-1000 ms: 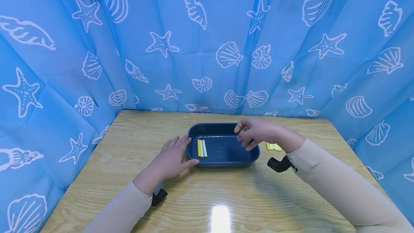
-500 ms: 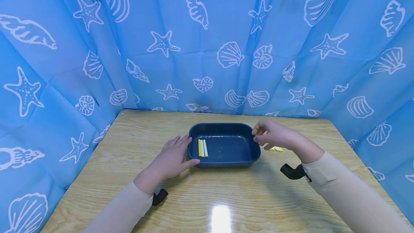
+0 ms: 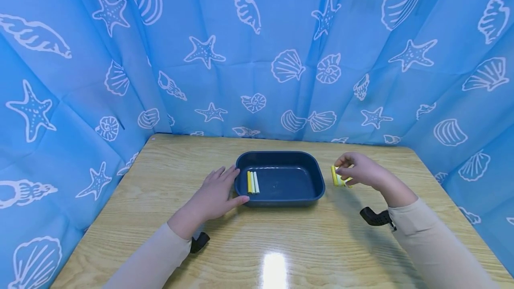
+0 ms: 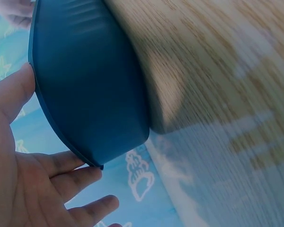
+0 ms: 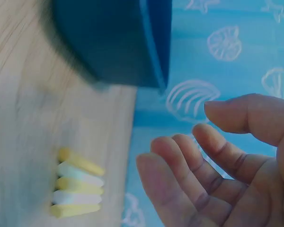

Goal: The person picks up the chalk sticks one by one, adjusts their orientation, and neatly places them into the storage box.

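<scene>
My left hand (image 3: 213, 195) rests on the left end of a dark blue tray (image 3: 281, 202), fingers fairly straight. In the left wrist view its thumb and fingertips touch the tray's rim (image 4: 49, 116). Three chalk sticks (image 3: 253, 183), one yellow and two whitish, lie side by side at the tray's left end. To the right of the tray my right hand (image 3: 363, 172) hovers over a row of yellow and white chalk sticks (image 5: 79, 184) on the table, partly covering them in the head view. The right wrist view shows that hand empty, fingers loosely bent and thumb apart.
The wooden table (image 3: 257, 235) carries the tray near its back half. A blue curtain (image 3: 257, 57) with white shells and starfish hangs behind and at both sides. A black wrist mount (image 3: 375, 216) juts out below the right sleeve.
My right hand has moved right from above the tray to over the chalk row on the table and lowered a little. My left hand has stayed on the tray's rim.
</scene>
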Demonstrator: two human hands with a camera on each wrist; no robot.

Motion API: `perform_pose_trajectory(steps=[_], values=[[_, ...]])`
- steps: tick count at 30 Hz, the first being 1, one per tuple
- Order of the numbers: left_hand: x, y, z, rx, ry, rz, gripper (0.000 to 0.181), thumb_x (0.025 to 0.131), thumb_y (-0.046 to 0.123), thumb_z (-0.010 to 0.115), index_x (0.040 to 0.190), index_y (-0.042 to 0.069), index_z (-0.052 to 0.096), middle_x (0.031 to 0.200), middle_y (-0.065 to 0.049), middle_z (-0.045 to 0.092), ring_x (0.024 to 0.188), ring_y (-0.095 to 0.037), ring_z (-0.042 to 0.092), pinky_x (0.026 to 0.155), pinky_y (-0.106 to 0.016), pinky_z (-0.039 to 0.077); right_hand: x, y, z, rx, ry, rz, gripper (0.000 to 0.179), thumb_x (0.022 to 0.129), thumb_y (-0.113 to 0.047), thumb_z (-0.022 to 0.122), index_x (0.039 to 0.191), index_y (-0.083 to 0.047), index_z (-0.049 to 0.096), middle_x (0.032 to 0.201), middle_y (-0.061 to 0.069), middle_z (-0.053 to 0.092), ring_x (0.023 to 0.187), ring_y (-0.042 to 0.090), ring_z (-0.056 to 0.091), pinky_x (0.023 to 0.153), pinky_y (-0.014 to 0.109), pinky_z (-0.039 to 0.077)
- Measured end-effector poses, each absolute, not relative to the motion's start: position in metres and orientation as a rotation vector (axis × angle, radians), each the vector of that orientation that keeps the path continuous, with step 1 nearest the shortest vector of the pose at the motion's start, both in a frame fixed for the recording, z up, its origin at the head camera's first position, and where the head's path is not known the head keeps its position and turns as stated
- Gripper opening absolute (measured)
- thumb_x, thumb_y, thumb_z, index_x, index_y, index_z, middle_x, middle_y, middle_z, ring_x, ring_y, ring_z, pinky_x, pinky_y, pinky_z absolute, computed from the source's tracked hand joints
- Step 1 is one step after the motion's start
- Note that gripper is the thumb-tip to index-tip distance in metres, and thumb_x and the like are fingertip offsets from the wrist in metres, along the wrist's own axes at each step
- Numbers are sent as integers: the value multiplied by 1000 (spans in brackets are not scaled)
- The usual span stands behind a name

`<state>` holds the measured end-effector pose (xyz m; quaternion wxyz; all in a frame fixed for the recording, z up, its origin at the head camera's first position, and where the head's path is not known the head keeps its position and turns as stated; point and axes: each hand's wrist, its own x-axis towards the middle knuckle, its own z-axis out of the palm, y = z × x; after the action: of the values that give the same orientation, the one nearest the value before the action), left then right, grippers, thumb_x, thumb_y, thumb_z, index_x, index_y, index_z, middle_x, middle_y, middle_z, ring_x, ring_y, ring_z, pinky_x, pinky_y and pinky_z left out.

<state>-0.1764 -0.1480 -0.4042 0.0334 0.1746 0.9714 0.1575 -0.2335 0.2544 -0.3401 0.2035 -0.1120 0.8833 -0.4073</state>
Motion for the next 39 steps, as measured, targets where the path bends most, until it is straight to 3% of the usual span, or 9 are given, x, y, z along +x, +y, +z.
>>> perform_pose_trajectory(steps=[11,18,32,39], values=[[-176,-146,-401,533,2987,490,87,94,57,61,156,3,33,162,-17,28,149,-43,21,119,-60,15,-247,281,-372,-141,2504,-1170,37,103,-8,53,129,17,44,108,22,56,93,28,60,84,50,58],[-176,-146,-402,533,2988,500,88,94,58,62,156,3,33,162,-17,28,149,-43,21,120,-60,15,-255,289,-382,-49,2526,-1156,39,103,-7,53,131,18,43,113,26,55,97,32,61,84,48,58],[-176,-146,-404,536,2994,495,88,93,58,62,156,4,33,162,-16,28,149,-42,21,119,-60,16,-267,295,-401,131,2505,-1140,36,102,-10,53,128,15,47,108,23,57,85,22,63,70,35,59],[-176,-147,-404,527,2994,491,88,93,59,61,156,4,33,162,-16,28,149,-42,20,120,-60,15,-269,293,-405,150,2515,-1122,36,101,-5,52,129,16,45,97,20,56,77,20,59,65,31,57]])
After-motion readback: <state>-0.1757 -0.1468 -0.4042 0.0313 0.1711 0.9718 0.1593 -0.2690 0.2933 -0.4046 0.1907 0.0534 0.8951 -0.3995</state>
